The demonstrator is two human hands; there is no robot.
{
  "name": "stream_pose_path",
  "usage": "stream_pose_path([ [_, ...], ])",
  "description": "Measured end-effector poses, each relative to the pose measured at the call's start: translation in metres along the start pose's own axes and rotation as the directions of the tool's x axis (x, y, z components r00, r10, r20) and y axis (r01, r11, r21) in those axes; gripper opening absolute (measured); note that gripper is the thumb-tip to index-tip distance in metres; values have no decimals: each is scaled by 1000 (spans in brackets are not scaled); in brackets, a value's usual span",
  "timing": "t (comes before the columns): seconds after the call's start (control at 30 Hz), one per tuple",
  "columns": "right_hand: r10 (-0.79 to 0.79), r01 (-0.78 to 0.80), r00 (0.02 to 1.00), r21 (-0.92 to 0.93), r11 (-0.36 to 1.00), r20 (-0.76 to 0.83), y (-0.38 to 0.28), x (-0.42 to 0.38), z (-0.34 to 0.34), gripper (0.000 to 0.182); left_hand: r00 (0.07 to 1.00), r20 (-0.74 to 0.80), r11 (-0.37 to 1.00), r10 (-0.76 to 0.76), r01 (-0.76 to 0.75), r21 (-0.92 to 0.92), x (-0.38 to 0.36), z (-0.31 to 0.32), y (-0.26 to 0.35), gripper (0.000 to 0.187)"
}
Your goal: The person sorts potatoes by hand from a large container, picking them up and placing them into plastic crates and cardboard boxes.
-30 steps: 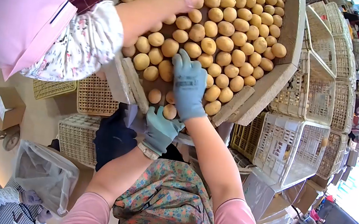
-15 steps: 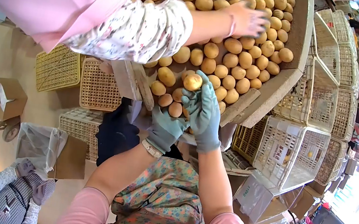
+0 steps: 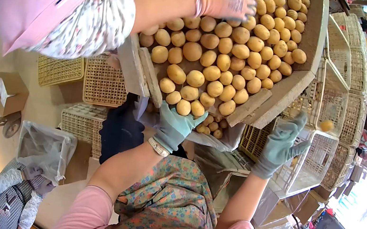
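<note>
Yellow-brown potatoes [image 3: 223, 62] cover a sloping wooden sorting tray [image 3: 293, 91] in front of me. My left hand [image 3: 175, 124], in a grey-green glove, is at the tray's lower mouth, thumb spread, fingertips against the front potatoes. It grips none of them. Out to the right, my right hand [image 3: 282, 144] is open and holds nothing. Beyond its fingers a single potato [image 3: 326, 126] is in the air in front of a white plastic crate [image 3: 299, 157]. More potatoes [image 3: 210, 125] lie below the mouth in a lined container [image 3: 222, 143].
Across the tray, a co-worker's gloved hand [image 3: 227, 1] rests over the potatoes. Stacked crates [image 3: 333, 92] line the right side. Yellow crates [image 3: 60, 66], a cardboard box [image 3: 10, 95] and a plastic-lined box [image 3: 46, 148] stand left. Another person [image 3: 14, 198] is at lower left.
My right hand has swung right, away from the tray, and let go of a potato. More potatoes have come down to the mouth. The co-worker's hand has moved back to the left.
</note>
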State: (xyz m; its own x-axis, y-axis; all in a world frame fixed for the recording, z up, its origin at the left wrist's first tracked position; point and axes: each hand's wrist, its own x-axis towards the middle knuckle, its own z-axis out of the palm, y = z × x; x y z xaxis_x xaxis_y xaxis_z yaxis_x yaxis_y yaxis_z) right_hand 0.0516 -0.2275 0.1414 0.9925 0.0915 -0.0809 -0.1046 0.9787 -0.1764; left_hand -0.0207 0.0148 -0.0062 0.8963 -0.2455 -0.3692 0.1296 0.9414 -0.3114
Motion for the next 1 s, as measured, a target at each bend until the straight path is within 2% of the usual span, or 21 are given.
stream_pose_path([
  [0.07, -165, 96, 970, -347, 933, -176, 16, 5, -2, 38, 999, 2, 994, 47, -47, 97, 3, 8, 0, 72],
  [0.1, 15, -80, 989, -454, 887, -145, 40, -6, -8, 39, 999, -1, 994, 43, -43, 97, 2, 11, 0, 72],
  [0.13, 81, -234, 969, -765, 600, -232, 71, -13, 10, 34, 997, -56, 994, 52, -46, 103, 1, 14, -1, 69],
  [0.17, 157, -246, 960, -966, 76, -232, 91, -15, 5, 29, 993, 120, 995, 2, -13, 95, 5, 0, 0, 66],
  [0.23, 316, -286, 902, -956, -68, -293, 139, -8, 18, 26, 883, 459, 992, -98, 50, 115, 13, -30, 0, 61],
  [0.27, 327, 11, 942, -964, -264, -79, 159, -2, 8, 33, 873, 474, 964, 118, 12, -264, 23, -44, -16, 55],
  [0.33, 252, 367, 927, -815, -449, 279, 200, 20, 1, 43, 903, 343, 863, 260, -58, -502, 21, -42, -12, 43],
  [0.37, 248, 362, 929, -816, -451, 276, 208, 33, -3, 43, 905, 340, 863, 256, -56, -502, 16, -36, -8, 43],
  [0.43, 416, 616, 786, -518, -594, 458, 217, 47, -16, 47, 974, 123, 945, 191, -148, -292, 4, -21, -3, 46],
  [0.47, 520, 614, 788, -484, -624, 329, 211, 46, -38, 46, 985, 11, 970, 173, -169, -175, 0, -12, -2, 48],
  [0.5, 536, 667, 745, -428, -611, 397, 198, 44, -46, 44, 981, -96, 983, 168, -174, -57, -2, -3, 0, 50],
  [0.63, 464, 538, 839, -558, -632, 285, 140, 23, -51, 34, 882, -379, 951, 280, -200, 236, 2, 23, 1, 51],
  [0.7, 109, 297, 946, -684, -666, 304, 131, 22, -42, 46, 849, -476, 962, 228, -120, 246, 0, 11, 3, 49],
  [0.77, -279, 49, 896, -699, -713, 347, 143, 36, -32, 61, 960, -131, 881, 247, -166, 443, -2, 2, 7, 50],
  [0.8, -269, -92, 952, -699, -709, 148, 153, 53, -53, 79, 971, -188, 947, 146, -82, 311, -6, 5, 7, 55],
  [0.83, -278, -187, 941, -387, -903, 195, 184, 53, -67, 89, 971, -236, 985, 33, 8, 171, -10, 14, 7, 60],
  [0.87, -198, -157, 974, -300, -941, 111, 211, 48, -54, 97, 980, -170, 964, 107, -60, 261, 0, 6, 3, 70],
  [0.9, -28, 51, 986, -458, -887, 163, 221, 48, -67, 98, 989, 74, 940, 129, -146, 309, 8, -13, 3, 57],
  [0.93, 159, 154, 987, -384, -910, 21, 231, 42, -28, 87, 981, 142, 942, 133, -170, 288, 8, -20, 2, 57],
  [0.97, 271, 364, 926, -435, -824, 262, 230, 29, -38, 69, 990, 61, 956, 125, -137, 261, 8, -16, 2, 56],
  [1.0, 377, 448, 893, -425, -787, 244, 222, 27, -47, 63, 993, -6, 967, 122, -118, 224, 9, -11, 3, 56],
])
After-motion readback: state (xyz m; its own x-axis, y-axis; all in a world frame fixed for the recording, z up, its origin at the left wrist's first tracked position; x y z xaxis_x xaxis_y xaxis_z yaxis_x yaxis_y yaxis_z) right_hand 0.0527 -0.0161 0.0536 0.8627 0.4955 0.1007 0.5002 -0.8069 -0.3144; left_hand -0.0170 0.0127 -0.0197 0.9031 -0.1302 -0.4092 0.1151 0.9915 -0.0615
